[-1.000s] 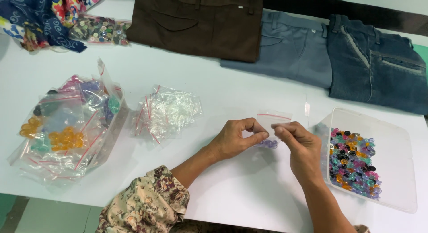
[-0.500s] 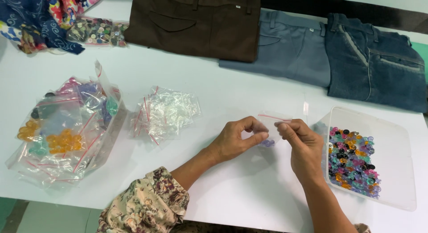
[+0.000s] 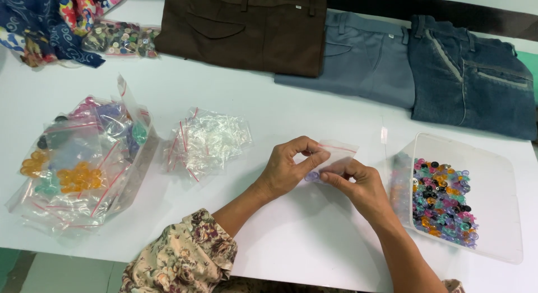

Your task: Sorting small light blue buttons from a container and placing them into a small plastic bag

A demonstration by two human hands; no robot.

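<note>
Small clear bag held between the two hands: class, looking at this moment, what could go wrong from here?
1. The small clear bag is pinched only by fingertips of the left hand and right hand; if it tips, the few pale buttons at its lower end might spill onto the white table.
2. The clear tub of mixed buttons sits close to the right forearm and near the table's edge; a nudge could scatter them.

You look down on a white desk point(image 3: 314, 254) under soft, even light | a dark strip point(image 3: 448, 13) runs behind its far edge | a teal-green surface point(image 3: 529, 60) shows at the right edge | green floor point(image 3: 8, 265) and grey floor point(image 3: 67, 273) show at bottom left.
</note>
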